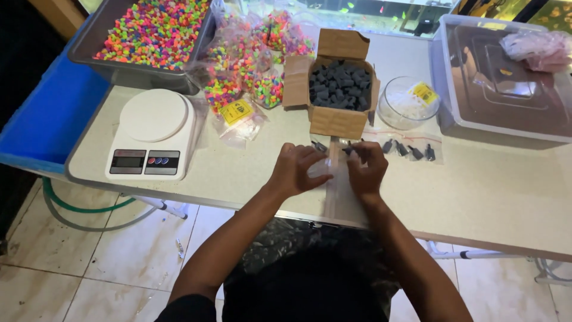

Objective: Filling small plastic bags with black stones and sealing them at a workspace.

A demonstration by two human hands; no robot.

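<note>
Left hand (293,170) and right hand (364,167) pressed together over a small clear plastic bag (325,167) flat on the tabletop (488,191), fingers curled onto it, probably to steady it for filling with a small dark piece pinched in the right grip. Just behind, an open cardboard box (336,89) of dark grey pieces, kept within easy reach, and a row of similar pieces (411,152) to the right. Bag mouth hidden under the fingers; how tight either grip is: cannot tell.
</note>
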